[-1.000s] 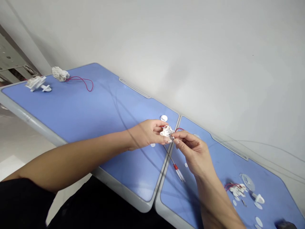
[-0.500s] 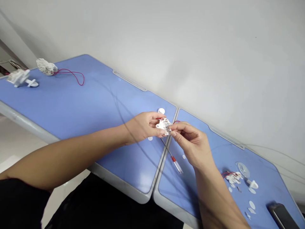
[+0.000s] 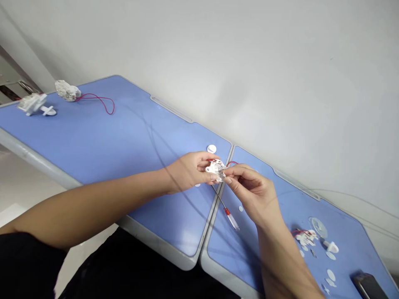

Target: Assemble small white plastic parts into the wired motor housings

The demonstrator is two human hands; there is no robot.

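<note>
My left hand (image 3: pixel 188 172) and my right hand (image 3: pixel 251 193) meet over the seam of two blue tabletops. Between them is a small white plastic part (image 3: pixel 215 168) with a thin red wire (image 3: pixel 233 163) coming from it. My left fingers wrap around this part, and my right thumb and fingertips pinch at its edge, hiding part of it. Below the hands, a small screwdriver (image 3: pixel 228 214) with a thin metal shaft and a clear handle with a red band lies on the table, touching neither hand.
A white disc (image 3: pixel 211 148) lies beyond my hands. At right are white parts with red wires (image 3: pixel 304 236), a clear disc (image 3: pixel 318 227) and a black phone (image 3: pixel 369 286). At far left lie a white assembly (image 3: pixel 33 104) and a crumpled white lump (image 3: pixel 67 90) with a red wire.
The whole scene has shifted slightly in view as my head moved. Both hands stay on the white part, and my right fingers have shifted a little along it.
</note>
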